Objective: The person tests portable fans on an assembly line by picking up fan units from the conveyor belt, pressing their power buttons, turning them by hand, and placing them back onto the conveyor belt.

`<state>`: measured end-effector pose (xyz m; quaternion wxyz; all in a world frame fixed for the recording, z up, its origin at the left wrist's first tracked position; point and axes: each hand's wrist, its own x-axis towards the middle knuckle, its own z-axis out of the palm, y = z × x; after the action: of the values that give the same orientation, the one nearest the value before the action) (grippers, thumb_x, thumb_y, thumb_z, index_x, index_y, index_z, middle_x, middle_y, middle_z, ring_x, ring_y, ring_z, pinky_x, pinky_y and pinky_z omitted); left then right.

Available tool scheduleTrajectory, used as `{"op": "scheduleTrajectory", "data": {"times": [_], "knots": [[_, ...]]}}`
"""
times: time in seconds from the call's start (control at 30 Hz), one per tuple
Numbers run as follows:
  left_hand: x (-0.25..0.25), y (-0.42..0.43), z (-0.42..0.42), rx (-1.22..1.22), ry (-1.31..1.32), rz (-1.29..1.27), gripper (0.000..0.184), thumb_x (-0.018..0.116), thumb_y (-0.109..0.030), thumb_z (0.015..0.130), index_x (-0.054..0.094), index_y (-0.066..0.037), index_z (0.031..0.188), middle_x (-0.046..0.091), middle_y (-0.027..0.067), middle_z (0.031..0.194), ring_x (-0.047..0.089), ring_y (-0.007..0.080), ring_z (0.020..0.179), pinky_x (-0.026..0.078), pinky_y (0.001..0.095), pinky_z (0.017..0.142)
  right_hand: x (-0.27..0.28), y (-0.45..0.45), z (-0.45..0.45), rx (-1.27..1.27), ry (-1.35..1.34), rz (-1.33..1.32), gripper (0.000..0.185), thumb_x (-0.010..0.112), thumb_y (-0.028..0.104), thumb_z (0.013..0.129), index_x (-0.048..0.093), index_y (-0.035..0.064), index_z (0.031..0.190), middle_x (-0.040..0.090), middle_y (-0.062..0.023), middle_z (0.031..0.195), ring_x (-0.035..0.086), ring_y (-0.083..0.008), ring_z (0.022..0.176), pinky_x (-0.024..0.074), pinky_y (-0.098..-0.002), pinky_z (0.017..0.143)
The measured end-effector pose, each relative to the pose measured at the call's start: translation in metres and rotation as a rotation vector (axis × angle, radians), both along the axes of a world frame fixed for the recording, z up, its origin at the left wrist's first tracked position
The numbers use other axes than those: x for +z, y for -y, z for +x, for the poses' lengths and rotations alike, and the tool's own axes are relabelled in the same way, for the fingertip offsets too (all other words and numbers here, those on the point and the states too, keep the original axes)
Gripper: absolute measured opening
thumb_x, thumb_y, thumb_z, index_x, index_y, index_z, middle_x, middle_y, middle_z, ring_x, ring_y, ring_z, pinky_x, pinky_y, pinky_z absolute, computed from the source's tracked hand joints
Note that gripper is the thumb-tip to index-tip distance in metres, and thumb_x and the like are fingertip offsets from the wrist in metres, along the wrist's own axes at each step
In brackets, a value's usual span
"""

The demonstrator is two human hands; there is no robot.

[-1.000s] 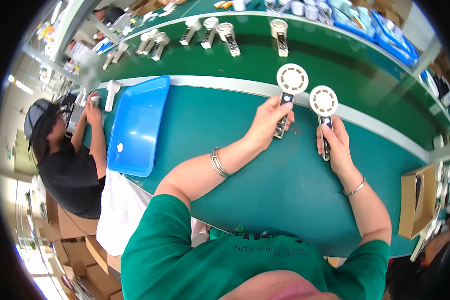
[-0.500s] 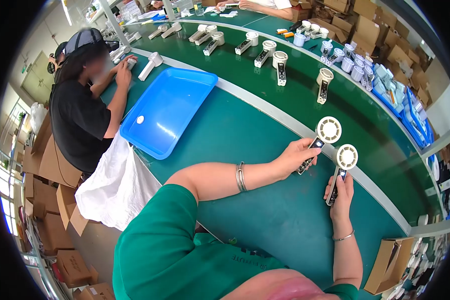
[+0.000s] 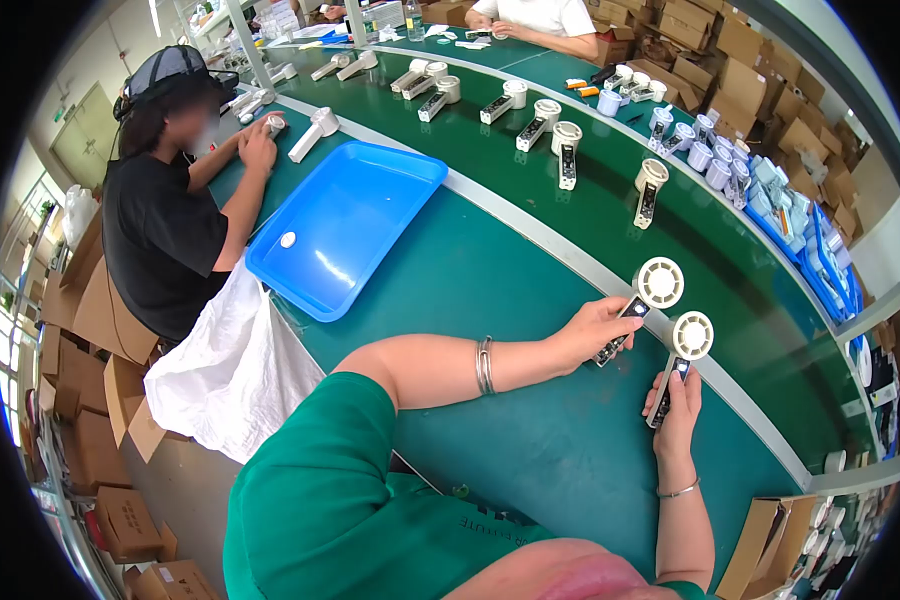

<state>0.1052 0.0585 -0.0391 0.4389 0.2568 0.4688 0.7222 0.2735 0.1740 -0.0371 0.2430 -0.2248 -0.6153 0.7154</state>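
1. Slightly lower in view than before: my left hand, gripping a white fan unit, and right hand, gripping a second fan unit.
2. Both reach the metal rail; green table spreads to the blue tray.

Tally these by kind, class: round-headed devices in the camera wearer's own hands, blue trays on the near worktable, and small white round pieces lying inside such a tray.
Round-headed devices, one in the left hand, one in the right hand: 2
Blue tray: 1
Small white round piece: 1
Total: 4
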Motion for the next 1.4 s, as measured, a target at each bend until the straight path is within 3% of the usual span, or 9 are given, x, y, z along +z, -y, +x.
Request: {"op": "scheduleTrajectory", "data": {"times": [1.4], "knots": [[0.008,0.002,0.001,-0.011,-0.006,0.010,0.035,0.058,-0.022,0.090,0.052,-0.002,0.118,0.058,0.0025,0.075,0.052,0.0070,0.064,0.042,0.0205,0.055,0.001,0.000,-0.002,-0.013,0.021,0.015,0.023,0.042,0.025,0.097,0.044,0.0044,0.108,0.053,-0.0046,0.078,0.051,-0.0090,0.054,0.0438,-0.0212,0.043]]}}
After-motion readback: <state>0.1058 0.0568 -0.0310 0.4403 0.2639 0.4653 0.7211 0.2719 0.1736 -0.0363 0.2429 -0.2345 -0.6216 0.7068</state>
